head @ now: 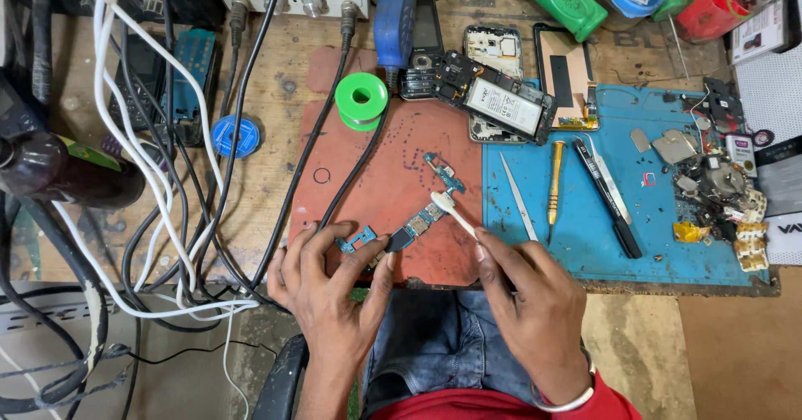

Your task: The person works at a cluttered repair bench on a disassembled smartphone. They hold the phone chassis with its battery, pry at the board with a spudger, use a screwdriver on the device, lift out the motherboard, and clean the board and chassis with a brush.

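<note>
A long teal circuit board [418,213] lies on the red work mat [380,140], running diagonally from near my left fingers up to the right. My left hand [330,290] pins the board's lower end between thumb and fingers. My right hand [530,303] holds a thin white stick [454,213] whose tip touches the middle of the board.
A blue mat [668,244] to the right carries tweezers [519,196], a yellow-handled screwdriver [555,182], a black tool [607,198] and small parts. Opened phones [510,102], a green solder spool [361,100] and a blue soldering handle [393,20] lie behind. Cables [159,178] crowd the left side.
</note>
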Tool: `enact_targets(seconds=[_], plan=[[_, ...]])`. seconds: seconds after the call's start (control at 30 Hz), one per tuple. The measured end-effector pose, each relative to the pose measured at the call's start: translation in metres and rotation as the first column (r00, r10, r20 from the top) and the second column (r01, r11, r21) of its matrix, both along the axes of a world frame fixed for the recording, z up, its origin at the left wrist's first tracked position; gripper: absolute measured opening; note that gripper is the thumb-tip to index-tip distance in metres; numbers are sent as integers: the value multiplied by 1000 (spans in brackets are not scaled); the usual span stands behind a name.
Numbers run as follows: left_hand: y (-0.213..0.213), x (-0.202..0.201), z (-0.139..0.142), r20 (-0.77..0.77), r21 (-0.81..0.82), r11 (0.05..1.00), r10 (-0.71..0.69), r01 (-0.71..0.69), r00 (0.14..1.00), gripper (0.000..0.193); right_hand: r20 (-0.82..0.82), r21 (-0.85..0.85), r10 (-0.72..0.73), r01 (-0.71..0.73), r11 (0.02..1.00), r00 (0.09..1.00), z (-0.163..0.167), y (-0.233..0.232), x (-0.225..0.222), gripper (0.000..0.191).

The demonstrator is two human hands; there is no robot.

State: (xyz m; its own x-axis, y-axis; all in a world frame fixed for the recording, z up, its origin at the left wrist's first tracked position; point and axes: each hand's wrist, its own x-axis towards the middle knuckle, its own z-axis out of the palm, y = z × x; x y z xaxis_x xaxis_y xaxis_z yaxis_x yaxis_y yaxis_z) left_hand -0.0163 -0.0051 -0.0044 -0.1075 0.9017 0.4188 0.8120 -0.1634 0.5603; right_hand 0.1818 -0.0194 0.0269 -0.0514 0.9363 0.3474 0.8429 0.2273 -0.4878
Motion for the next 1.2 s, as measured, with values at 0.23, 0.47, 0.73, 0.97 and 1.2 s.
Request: enact_targets(seconds=[0.23,0.47,0.73,0.97,1.2], plan=[[1,0,1,-5,13,1000,-8,8,1000,21,104,79,-18,10,997,994,-7,-6,4,31],[0,-2,0,16,0,1000,-17,17,1000,20,21,-58,-120,121,991,993,6,-3,0,22],[-3,-3,0,10,13,1000,-8,7,1000,20,87,111,132,-142,984,987,12,-2,-5,28],[-2,-3,1,6,4,1000,-3,3,1000,19,128,185,165,-187,965,978,-4,-7,-5,29],[-2,-2,2,4,13,1000,-15,15,1000,21,77,83,138,-145,986,987,-14,-10,6,34]])
